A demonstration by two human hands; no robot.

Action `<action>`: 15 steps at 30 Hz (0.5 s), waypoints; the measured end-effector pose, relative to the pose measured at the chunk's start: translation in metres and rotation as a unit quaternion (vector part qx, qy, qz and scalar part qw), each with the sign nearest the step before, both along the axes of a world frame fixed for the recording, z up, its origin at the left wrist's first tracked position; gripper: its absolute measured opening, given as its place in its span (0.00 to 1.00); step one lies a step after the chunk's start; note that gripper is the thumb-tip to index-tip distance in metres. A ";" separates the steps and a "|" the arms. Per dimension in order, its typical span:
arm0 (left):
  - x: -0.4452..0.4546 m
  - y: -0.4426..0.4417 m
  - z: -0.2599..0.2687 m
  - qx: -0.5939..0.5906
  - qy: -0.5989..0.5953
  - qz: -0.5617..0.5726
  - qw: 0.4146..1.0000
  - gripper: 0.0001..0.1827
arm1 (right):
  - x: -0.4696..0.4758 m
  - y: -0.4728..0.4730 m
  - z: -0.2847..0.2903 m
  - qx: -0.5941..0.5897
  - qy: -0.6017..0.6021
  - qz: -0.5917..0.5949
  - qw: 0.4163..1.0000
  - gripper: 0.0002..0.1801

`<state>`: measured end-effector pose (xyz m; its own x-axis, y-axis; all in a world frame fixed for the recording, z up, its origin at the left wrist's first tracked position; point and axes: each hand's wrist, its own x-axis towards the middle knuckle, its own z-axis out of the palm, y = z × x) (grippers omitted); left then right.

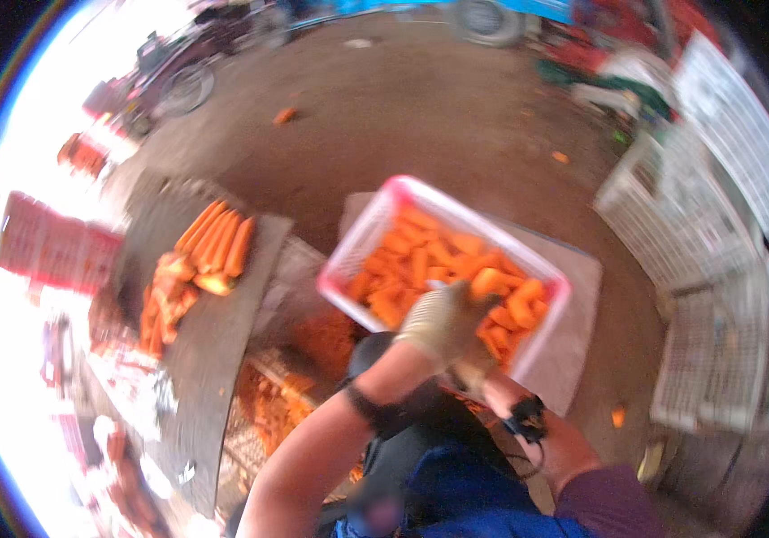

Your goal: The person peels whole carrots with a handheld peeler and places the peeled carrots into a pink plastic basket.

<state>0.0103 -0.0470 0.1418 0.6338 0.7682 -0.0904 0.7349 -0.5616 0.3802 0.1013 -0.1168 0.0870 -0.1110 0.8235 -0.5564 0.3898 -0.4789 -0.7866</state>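
Note:
A pink-and-white plastic basket [441, 191] full of cut orange carrot pieces [384, 262] stands in front of me. My left hand [438, 319], in a pale ribbed work glove, is over its near side, close to a thick carrot piece [487, 284]. A small light-coloured thing [435, 284] shows beside that glove; blur hides what it is. My right hand [475, 366], also gloved, is just below and right of the left one, partly hidden by it. Whether either hand holds something cannot be made out. Whole carrots [216, 235] lie on a wooden board [206, 376] at the left.
Under the basket lies a flat pale sheet [569, 269]. Between board and basket, a crate [270, 410] holds orange scraps. White plastic crates [714, 350] stand at the right. Loose carrot bits [560, 157] lie on the floor; a bicycle wheel [186, 87] shows upper left.

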 end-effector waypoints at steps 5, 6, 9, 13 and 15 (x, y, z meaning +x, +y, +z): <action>-0.039 0.040 0.002 -0.029 -0.094 0.205 0.974 0.23 | 0.007 -0.030 -0.035 -0.175 0.235 -0.224 0.930 0.10; -0.058 0.044 0.010 -0.010 -0.160 0.238 0.958 0.23 | 0.004 -0.036 -0.043 -0.161 0.217 -0.264 0.926 0.09; -0.160 0.047 -0.003 -0.006 -0.264 0.316 0.911 0.18 | 0.019 -0.049 -0.099 -0.200 0.192 -0.218 0.936 0.11; -0.340 0.018 -0.044 0.097 -0.198 0.478 0.850 0.12 | 0.047 -0.049 -0.207 -0.109 0.055 -0.027 0.992 0.13; -0.429 -0.005 -0.057 0.223 -0.117 0.544 0.800 0.10 | 0.050 -0.034 -0.225 -0.042 -0.072 0.084 0.993 0.15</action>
